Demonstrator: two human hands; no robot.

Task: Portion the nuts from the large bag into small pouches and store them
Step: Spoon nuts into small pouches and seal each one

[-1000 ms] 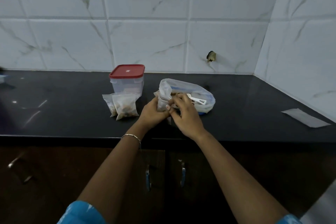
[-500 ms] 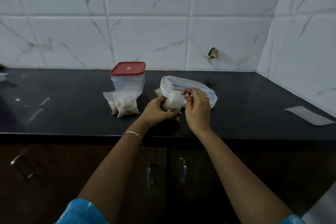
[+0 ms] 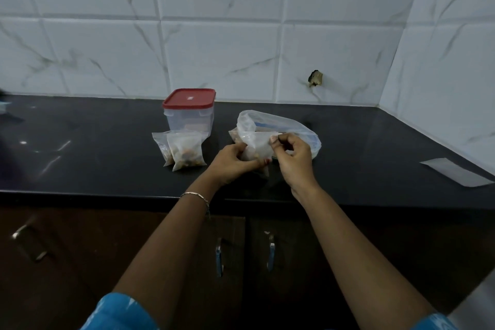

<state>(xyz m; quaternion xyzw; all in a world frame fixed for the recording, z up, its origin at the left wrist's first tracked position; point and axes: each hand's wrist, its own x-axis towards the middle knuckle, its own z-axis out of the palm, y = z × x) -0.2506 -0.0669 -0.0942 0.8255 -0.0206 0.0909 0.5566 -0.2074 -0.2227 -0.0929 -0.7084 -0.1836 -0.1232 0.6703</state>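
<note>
Both my hands hold a small clear pouch with nuts in its bottom, just above the black counter. My left hand grips the pouch's lower left side. My right hand pinches its top right corner between thumb and fingers. Right behind them lies the large clear bag, open at its left end, its nuts mostly hidden. Two filled pouches stand to the left, leaning against a clear container with a red lid.
A flat empty pouch lies on the counter at the far right, near the tiled side wall. Dark cabinet doors with metal handles sit below the counter's front edge. A tiled wall runs behind.
The small pouch has come up from beside the large bag's mouth and now stands between my hands. My right hand shifted right to its top corner.
</note>
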